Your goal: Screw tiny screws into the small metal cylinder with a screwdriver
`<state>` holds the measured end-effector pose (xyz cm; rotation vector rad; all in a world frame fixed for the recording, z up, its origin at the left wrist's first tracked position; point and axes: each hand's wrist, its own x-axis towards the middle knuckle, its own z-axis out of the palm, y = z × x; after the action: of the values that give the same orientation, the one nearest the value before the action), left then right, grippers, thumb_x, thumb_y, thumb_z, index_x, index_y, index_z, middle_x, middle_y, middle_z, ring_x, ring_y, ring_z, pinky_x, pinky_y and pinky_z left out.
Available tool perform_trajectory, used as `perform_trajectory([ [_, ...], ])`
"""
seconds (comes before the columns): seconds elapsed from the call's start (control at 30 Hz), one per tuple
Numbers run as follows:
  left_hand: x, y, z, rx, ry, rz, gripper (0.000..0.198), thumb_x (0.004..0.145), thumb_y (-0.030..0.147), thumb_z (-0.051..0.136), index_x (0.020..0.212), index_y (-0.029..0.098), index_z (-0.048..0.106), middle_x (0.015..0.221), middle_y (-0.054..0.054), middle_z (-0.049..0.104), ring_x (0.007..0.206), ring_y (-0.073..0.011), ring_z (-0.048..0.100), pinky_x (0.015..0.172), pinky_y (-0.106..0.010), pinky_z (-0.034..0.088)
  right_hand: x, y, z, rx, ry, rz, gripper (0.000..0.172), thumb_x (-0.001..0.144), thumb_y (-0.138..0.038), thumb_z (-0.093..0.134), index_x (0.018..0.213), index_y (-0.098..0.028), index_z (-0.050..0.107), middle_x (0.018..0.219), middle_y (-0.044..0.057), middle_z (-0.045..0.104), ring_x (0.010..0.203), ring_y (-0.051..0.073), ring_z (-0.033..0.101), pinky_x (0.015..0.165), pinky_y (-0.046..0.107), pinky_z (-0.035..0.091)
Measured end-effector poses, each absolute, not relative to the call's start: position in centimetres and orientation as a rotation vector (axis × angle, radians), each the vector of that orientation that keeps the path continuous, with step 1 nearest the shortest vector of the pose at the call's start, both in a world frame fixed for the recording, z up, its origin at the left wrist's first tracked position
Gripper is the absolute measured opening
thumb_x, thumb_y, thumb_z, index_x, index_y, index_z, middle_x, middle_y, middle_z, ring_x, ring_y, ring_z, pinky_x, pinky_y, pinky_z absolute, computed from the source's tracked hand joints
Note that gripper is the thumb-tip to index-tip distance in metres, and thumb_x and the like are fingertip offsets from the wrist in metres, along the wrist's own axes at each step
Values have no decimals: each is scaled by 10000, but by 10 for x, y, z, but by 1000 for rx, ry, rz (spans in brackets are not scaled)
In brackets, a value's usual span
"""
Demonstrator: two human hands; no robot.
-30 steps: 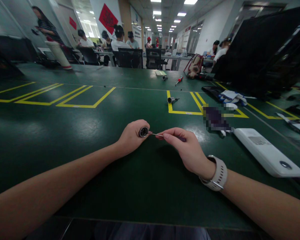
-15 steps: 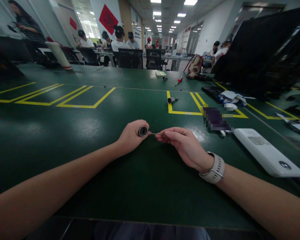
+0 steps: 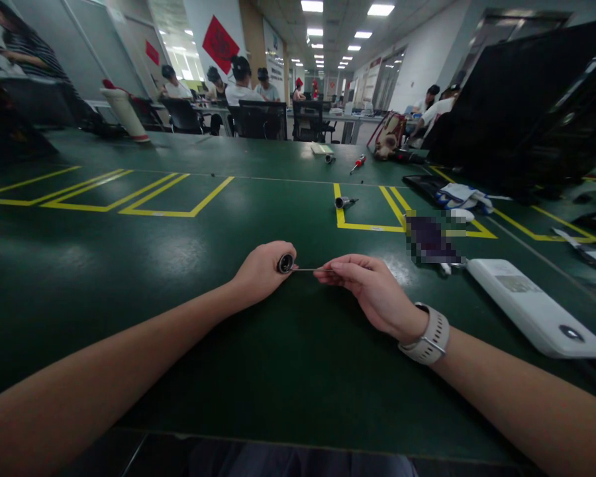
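My left hand (image 3: 259, 273) is wrapped around a small round metal part with a dark hollow end (image 3: 285, 263), which faces toward me. Its far end is hidden in the palm. From the right, my right hand (image 3: 362, 286) pinches a thin metal rod (image 3: 304, 269) between thumb and fingers. The rod lies nearly level, and its left tip meets the side of the round part near my left fingertips. Whether the tip sits inside a hole there, I cannot tell. Both hands are just above the green table (image 3: 268, 371).
A similar metal part (image 3: 345, 203) lies by the yellow tape, another (image 3: 330, 159) farther back near a red screwdriver (image 3: 359, 163). To the right are a white power bank (image 3: 536, 306), gloves (image 3: 463, 197) and a black screen (image 3: 526, 112). A cup (image 3: 126, 114) stands back left.
The whole view has shifted slightly. Both hands keep their holds, and the rod between them looks a little more level, with the round part turned slightly.
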<state>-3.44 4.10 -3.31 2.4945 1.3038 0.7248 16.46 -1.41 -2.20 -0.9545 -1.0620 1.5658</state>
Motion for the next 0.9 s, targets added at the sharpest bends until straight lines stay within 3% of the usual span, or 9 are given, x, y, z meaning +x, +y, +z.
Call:
perform_trajectory([
  [0.57,-38,42,-28,2548,1408,537,88,789,237,568,746,170,531,744,-12,560,688,-164,525,593,-274,366,166,-14,-26,-1055,-1126,1395,71,744,-208,630,716,-157,672,736,30,695,748,158,649,804,349,474],
  [0.9,-36,46,-32,2423,1414,669,162,756,309,611,747,174,522,739,-4,555,670,-156,517,579,-273,366,169,-17,-27,-1040,-1359,1135,113,807,-242,583,775,-173,667,794,32,692,809,175,646,803,368,490],
])
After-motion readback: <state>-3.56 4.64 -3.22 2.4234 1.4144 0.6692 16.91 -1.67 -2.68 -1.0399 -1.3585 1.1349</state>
